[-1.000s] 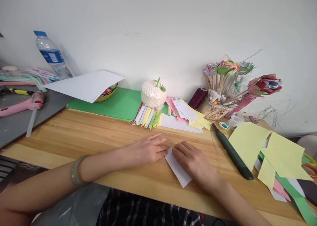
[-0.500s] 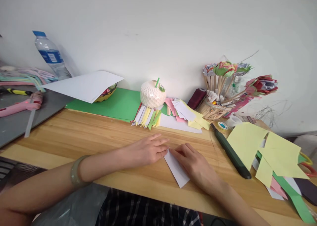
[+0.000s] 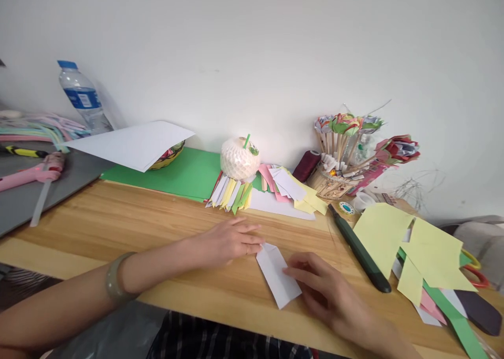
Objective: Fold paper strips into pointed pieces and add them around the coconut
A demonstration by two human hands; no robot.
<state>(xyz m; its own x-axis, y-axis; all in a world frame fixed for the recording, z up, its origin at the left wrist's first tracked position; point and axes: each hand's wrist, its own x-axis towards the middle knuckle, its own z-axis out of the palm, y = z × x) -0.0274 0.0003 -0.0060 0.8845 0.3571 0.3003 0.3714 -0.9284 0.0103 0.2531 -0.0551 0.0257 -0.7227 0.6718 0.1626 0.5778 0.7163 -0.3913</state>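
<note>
A small folded white paper piece [image 3: 276, 280] lies aslant on the wooden table, its top corners folded inward. My left hand [image 3: 232, 241] rests flat beside its upper left corner, fingers stretched out and fingertips touching that corner. At the paper's right edge is my right hand [image 3: 328, 288], loosely bent with gaps between the fingers. One of its fingertips touches the edge near the middle; the undersides of the fingers are hidden.
Behind the hands stand folded paper strips [image 3: 228, 193], a white netted ball [image 3: 240, 159] and loose paper slips [image 3: 287, 185]. A dark green cutter [image 3: 360, 251] and yellow paper [image 3: 437, 251] lie right. Paper flowers [image 3: 346, 124] stand behind; a pink glue gun [image 3: 31, 175] lies left.
My right hand has moved from the paper's top corner down and right along its edge, uncovering the folded top. My left hand stays at the upper left corner. The whole view has shifted slightly.
</note>
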